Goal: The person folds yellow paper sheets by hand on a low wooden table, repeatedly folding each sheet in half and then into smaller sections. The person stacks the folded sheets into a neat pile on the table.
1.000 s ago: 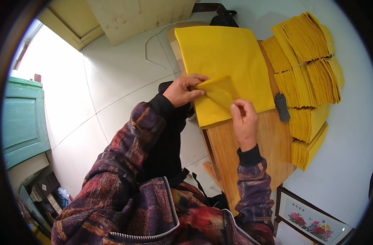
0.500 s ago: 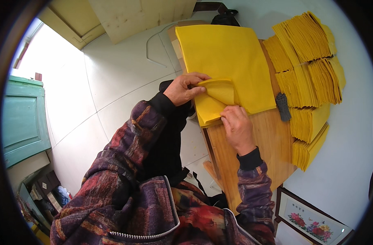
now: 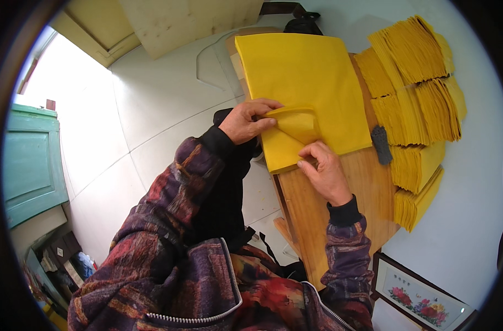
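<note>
A large stack of yellow paper sheets [image 3: 306,71] lies on the wooden table. On its near left corner, one sheet is doubled over into a pointed folded flap [image 3: 298,122]. My left hand [image 3: 250,121] pinches the left end of this folded sheet between thumb and fingers. My right hand [image 3: 326,172] is at the stack's near edge, thumb and index finger apart, with nothing visible between them. Its curled fingertips are close to the lower right of the fold; whether they touch the paper I cannot tell.
Several bundles of folded yellow paper [image 3: 414,110] stand along the table's right side against the wall. A dark grey cloth-like piece [image 3: 381,144] lies beside them. Bare wood of the table [image 3: 361,193] shows near me. A framed flower picture [image 3: 419,292] is at lower right.
My right hand has moved slightly right and toward me, its thumb parting from the index finger and coming off the sheet. The left hand keeps its pinch in nearly the same place.
</note>
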A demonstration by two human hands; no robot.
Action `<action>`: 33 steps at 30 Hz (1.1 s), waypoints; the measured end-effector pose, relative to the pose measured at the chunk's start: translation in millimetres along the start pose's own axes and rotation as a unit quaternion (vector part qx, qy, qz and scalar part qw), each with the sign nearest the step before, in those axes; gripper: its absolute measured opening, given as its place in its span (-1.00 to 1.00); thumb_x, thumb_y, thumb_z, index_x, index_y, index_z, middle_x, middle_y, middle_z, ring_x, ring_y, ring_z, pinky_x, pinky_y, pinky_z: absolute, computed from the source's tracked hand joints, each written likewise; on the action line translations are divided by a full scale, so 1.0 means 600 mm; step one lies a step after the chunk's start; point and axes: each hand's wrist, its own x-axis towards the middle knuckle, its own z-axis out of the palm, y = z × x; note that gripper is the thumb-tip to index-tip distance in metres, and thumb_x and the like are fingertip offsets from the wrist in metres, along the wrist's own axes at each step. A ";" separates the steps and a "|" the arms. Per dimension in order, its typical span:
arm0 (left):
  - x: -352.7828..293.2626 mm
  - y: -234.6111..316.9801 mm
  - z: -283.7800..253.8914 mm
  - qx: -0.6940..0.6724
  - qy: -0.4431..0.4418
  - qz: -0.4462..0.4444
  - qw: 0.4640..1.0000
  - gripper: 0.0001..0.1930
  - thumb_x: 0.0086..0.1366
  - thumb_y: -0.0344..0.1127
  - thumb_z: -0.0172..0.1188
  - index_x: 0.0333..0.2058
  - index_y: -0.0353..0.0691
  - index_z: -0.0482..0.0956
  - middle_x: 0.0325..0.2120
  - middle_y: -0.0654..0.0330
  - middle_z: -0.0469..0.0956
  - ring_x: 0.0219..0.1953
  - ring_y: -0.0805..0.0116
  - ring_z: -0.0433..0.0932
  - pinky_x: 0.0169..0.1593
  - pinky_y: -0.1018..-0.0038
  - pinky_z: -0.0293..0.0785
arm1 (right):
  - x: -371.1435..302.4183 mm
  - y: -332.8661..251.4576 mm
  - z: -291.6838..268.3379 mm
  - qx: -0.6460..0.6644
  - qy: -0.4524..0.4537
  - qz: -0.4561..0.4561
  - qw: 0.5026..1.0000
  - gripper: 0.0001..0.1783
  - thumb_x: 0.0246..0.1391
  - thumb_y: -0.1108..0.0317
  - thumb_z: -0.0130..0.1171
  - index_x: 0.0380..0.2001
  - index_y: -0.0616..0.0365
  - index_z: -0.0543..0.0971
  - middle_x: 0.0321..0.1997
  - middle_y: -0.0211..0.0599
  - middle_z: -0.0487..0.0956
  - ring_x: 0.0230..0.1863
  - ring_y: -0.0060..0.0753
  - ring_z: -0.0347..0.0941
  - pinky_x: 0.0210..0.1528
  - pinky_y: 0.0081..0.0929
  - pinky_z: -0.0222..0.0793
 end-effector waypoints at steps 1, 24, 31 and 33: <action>-0.003 -0.001 -0.003 0.023 0.006 0.006 1.000 -0.81 0.23 -0.38 0.19 -0.28 -0.42 0.57 -0.05 0.02 0.52 -0.07 0.27 0.48 0.02 0.45 0.38 | -0.004 0.001 0.000 0.034 0.000 0.007 0.999 -0.90 -0.04 0.50 0.21 -0.42 0.23 0.50 -0.41 -0.18 0.51 -0.37 -0.20 0.47 -0.31 -0.38 0.37; 0.002 -0.004 0.001 0.040 0.016 0.028 0.999 -0.82 0.21 -0.39 0.19 -0.31 -0.43 0.56 -0.08 0.04 0.54 -0.16 0.32 0.49 -0.10 0.48 0.38 | -0.055 0.217 -0.171 -0.272 0.320 0.238 0.876 -0.74 0.00 0.36 0.26 -0.23 0.19 0.52 -0.20 -0.04 0.55 -0.13 0.08 0.45 -0.10 -0.12 0.35; 0.002 -0.003 0.006 -0.017 0.013 -0.018 1.000 -0.80 0.23 -0.41 0.18 -0.26 -0.46 0.55 -0.05 0.09 0.53 -0.13 0.37 0.48 -0.02 0.51 0.39 | -0.075 0.016 0.016 -0.172 0.092 -0.109 0.975 -0.72 -0.08 0.53 0.25 -0.21 0.16 0.55 -0.27 -0.20 0.47 -0.23 -0.09 0.41 -0.17 -0.28 0.38; 0.002 -0.001 0.005 -0.024 0.009 -0.013 1.000 -0.81 0.23 -0.41 0.18 -0.26 -0.46 0.56 -0.05 0.09 0.53 -0.10 0.36 0.47 0.00 0.50 0.38 | -0.058 0.000 0.040 -0.207 0.098 -0.129 0.965 -0.71 -0.06 0.50 0.24 -0.19 0.15 0.55 -0.26 -0.25 0.46 -0.20 -0.11 0.39 -0.13 -0.28 0.38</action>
